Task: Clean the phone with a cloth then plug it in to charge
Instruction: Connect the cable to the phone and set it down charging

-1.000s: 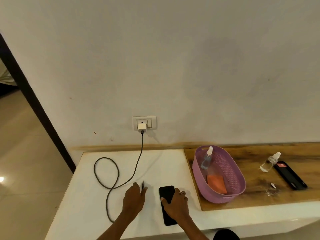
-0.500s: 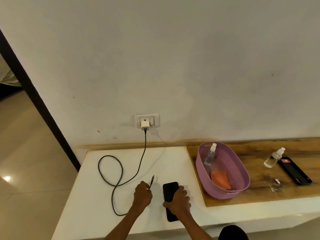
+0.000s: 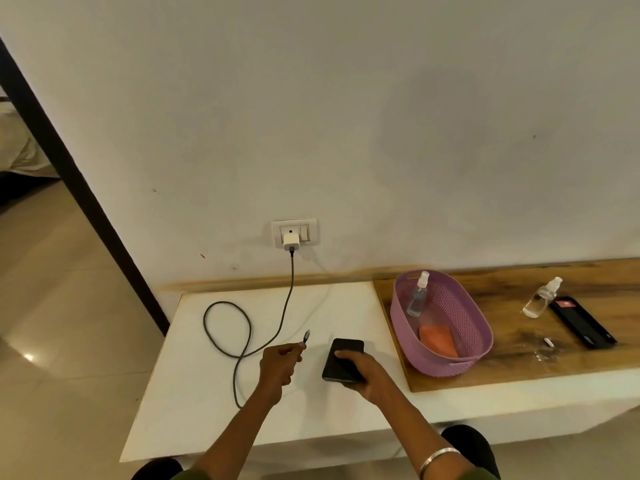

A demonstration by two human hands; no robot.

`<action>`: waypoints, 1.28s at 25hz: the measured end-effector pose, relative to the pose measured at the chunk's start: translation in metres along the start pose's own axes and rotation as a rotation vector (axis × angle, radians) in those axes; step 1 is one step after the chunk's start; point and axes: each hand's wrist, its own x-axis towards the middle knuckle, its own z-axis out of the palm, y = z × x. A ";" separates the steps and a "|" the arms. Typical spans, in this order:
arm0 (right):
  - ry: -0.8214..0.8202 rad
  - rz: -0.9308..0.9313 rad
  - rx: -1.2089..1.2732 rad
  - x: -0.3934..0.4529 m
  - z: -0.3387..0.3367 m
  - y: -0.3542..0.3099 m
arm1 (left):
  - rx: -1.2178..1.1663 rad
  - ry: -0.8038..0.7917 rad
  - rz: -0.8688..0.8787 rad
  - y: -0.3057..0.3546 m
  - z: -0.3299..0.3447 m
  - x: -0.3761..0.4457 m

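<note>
Two bare hands work low over a white counter (image 3: 194, 403). Nearest, the right hand (image 3: 363, 374) is clamped around the phone (image 3: 341, 358), thumb laid across its dark face, fingers wrapped under the near end. The phone sits in that grip just above the counter, between the other hand and the purple basket (image 3: 446, 362); its long axis runs from the palm away toward the wall, leaning slightly right at the far end, which sticks out free beyond the fingers. Just left of it, the left hand (image 3: 278, 365) pinches the charging cable (image 3: 242, 330) near its end, fingers closed together, so the cable plug (image 3: 306, 337) juts up and away past the fingertips, close to the phone's far left corner but apart from it. Farther back the cable loops on the counter and climbs to the white charger (image 3: 291, 241) in the wall socket (image 3: 294, 232). Inside the basket lie an orange cloth (image 3: 437, 339) and a spray bottle (image 3: 417, 295).
</note>
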 end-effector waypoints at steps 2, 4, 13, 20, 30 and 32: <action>-0.112 0.019 0.190 -0.006 0.004 -0.014 | 0.011 0.005 0.042 0.007 0.001 -0.006; -0.196 0.001 0.251 -0.013 0.010 -0.028 | -0.004 -0.046 0.070 0.014 0.003 -0.013; -0.274 0.076 0.679 -0.043 0.039 -0.077 | -0.025 -0.042 0.115 0.047 0.003 -0.053; -0.199 0.052 0.740 -0.057 0.060 -0.088 | -0.132 -0.231 0.199 0.066 0.010 -0.095; -0.234 0.088 0.798 -0.067 0.065 -0.071 | -0.253 -0.196 0.237 0.066 0.011 -0.112; -0.226 0.095 0.791 -0.068 0.065 -0.068 | -0.250 -0.193 0.232 0.065 0.012 -0.112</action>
